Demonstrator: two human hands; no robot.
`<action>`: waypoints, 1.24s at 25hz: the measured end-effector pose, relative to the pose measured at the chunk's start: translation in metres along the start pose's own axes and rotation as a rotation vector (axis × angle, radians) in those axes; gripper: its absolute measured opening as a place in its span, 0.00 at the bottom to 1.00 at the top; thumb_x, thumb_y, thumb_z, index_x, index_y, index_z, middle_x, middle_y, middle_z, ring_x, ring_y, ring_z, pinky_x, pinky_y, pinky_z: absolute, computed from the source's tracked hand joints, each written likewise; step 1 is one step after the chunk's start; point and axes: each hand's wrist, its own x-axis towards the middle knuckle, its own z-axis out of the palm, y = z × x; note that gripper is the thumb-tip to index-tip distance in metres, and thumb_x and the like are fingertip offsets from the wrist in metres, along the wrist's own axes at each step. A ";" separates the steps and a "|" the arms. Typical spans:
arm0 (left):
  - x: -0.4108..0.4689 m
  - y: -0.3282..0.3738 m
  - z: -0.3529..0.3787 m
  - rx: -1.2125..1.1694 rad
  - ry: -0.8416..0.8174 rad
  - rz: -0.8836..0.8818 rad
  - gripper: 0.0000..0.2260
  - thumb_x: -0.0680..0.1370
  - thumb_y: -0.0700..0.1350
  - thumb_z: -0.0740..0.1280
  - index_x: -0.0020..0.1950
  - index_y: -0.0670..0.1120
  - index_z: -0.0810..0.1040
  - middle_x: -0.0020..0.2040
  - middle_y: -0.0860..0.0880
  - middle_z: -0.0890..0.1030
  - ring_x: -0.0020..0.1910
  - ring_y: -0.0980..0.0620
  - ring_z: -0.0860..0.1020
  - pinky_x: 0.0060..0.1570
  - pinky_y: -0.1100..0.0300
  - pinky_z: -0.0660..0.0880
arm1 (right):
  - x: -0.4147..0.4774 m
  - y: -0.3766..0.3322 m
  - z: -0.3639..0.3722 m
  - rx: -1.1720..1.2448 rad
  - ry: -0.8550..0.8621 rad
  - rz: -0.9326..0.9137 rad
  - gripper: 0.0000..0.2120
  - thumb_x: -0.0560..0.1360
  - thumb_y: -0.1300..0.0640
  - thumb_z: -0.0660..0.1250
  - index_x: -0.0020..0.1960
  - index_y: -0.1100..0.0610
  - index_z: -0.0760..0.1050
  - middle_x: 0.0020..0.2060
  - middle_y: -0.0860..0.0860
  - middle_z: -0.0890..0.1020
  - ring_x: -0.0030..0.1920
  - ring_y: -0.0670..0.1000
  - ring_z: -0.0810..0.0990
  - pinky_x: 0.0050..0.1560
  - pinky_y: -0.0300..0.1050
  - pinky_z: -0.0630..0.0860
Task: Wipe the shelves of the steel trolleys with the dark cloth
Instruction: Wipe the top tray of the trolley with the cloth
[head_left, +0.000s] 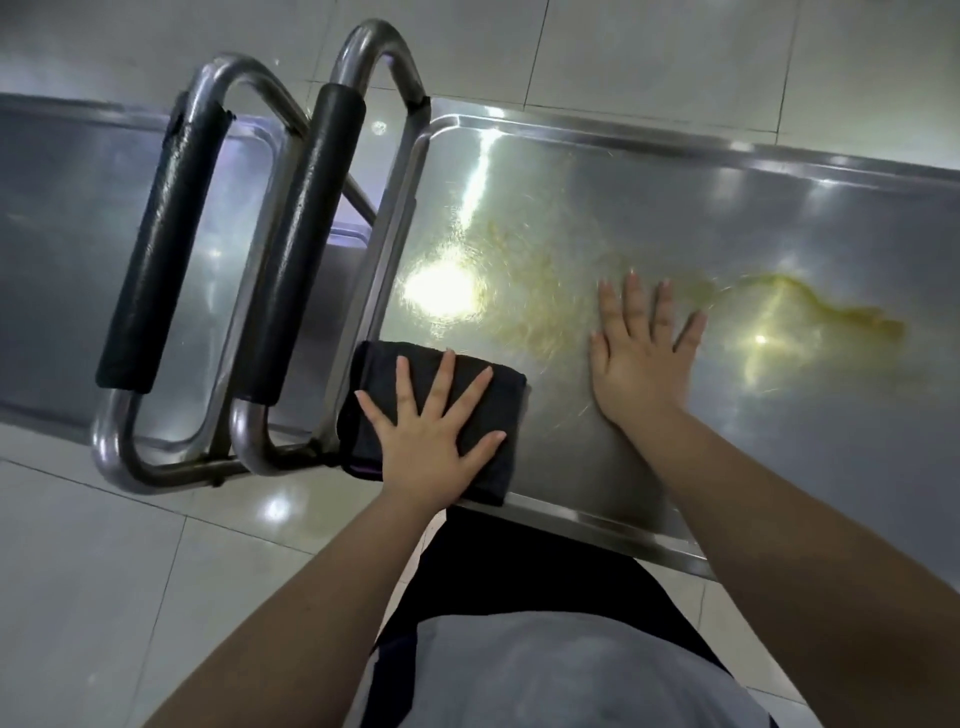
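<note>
Steel shelf: left hand, spread flat on dark cloth, may push it off shelf's near corner; flat empty right hand mid-shelf could smear yellow residue.

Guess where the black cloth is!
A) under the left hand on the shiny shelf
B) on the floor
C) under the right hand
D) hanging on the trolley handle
A: the left hand lies flat with spread fingers on the dark cloth at the near corner of the steel shelf, while the right hand presses on bare metal.
</note>
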 end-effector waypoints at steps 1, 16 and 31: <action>0.001 -0.005 0.001 -0.002 0.001 -0.006 0.31 0.76 0.73 0.47 0.77 0.68 0.48 0.81 0.56 0.48 0.78 0.37 0.42 0.65 0.22 0.40 | 0.001 -0.005 -0.001 0.001 0.001 -0.002 0.27 0.81 0.43 0.34 0.77 0.44 0.30 0.78 0.48 0.34 0.77 0.57 0.33 0.72 0.68 0.36; 0.084 -0.040 -0.018 -0.017 0.015 0.036 0.30 0.75 0.74 0.45 0.76 0.70 0.44 0.81 0.54 0.45 0.77 0.35 0.38 0.65 0.24 0.36 | 0.014 -0.042 0.016 0.014 0.119 -0.015 0.28 0.80 0.41 0.33 0.79 0.44 0.36 0.79 0.47 0.40 0.78 0.56 0.39 0.73 0.66 0.36; 0.265 -0.024 -0.055 -0.040 -0.002 0.152 0.30 0.74 0.74 0.40 0.75 0.70 0.42 0.81 0.54 0.41 0.77 0.36 0.38 0.64 0.24 0.37 | 0.014 -0.045 0.018 -0.033 0.151 0.024 0.27 0.81 0.42 0.40 0.79 0.43 0.41 0.79 0.45 0.43 0.79 0.55 0.43 0.74 0.66 0.41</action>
